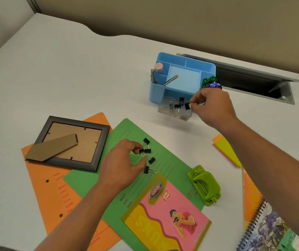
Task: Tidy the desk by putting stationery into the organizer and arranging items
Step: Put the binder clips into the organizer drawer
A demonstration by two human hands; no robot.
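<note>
- Head view: "Jolly Time" is printed on the pink notebook [165, 216].
- On the green folder [170, 147], binder clips [147, 151] are pinched by the left hand [121, 163].
- Farther, one clip [187, 106] is pinched by the right hand [214, 107] over the organizer [154, 93]'s drawer [172, 115].

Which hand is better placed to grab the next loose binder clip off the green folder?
Left. The left hand is already curled over the loose binder clips on the green folder. The right hand is off at the organizer's clear drawer, pinching a black clip.
</note>
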